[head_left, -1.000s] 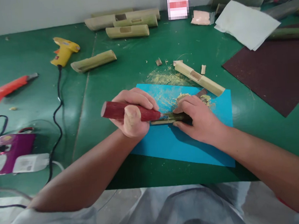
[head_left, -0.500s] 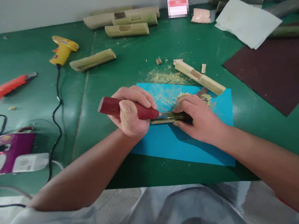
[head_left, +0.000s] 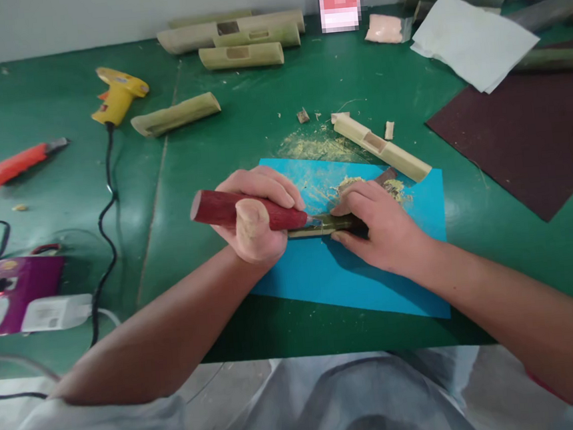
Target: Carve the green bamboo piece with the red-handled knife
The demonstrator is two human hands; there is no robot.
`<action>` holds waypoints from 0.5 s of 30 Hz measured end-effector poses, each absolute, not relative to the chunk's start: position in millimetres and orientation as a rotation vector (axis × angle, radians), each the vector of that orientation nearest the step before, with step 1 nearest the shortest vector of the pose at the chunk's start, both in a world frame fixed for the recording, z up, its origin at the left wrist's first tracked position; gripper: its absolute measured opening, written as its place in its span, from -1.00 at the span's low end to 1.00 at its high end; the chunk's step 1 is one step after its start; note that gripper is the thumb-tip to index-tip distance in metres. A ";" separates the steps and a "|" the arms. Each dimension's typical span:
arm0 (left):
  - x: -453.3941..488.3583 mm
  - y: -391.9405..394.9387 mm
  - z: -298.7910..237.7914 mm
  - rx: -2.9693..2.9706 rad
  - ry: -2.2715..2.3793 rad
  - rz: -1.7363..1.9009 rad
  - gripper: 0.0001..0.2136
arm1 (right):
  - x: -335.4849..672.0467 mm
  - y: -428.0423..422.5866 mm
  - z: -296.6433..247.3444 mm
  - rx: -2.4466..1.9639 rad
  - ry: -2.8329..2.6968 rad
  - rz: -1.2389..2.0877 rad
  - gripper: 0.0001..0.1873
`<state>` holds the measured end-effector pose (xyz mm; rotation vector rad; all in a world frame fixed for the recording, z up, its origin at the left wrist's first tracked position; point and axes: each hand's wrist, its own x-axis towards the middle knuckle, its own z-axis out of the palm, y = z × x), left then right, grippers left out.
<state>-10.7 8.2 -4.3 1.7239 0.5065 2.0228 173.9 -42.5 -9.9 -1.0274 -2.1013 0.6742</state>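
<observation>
My left hand [head_left: 255, 219] is wrapped round the red wooden handle of a carving tool [head_left: 220, 211], whose tip rests on a small dark green bamboo piece [head_left: 325, 225]. My right hand [head_left: 378, 227] lies closed over that piece, pressing it down on a blue sheet [head_left: 352, 276]. Yellowish shavings [head_left: 318, 148] lie on and behind the sheet. A pale bamboo section with a cut slot [head_left: 381, 148] lies just beyond my right hand.
On the green table [head_left: 38, 190]: a yellow glue gun [head_left: 118, 99] with a black cord, an orange utility knife [head_left: 14, 166], a purple box [head_left: 10, 303], several bamboo sections [head_left: 236, 42] at the back, white paper [head_left: 472, 41] and a dark brown sheet [head_left: 535, 136] on the right.
The tool handle tipped up slightly and came back down; both hands stay at the bamboo piece.
</observation>
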 end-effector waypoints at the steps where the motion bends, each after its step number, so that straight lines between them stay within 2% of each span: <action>1: -9.9 7.9 -4.2 1.726 0.500 2.025 -0.49 | 173.9 -42.5 -10.0 -1.027 -2.101 0.673 -0.85; 15: -1.7 3.5 1.1 1.411 0.716 2.067 -0.45 | 173.8 -42.2 -9.6 -1.028 -2.092 0.706 -0.81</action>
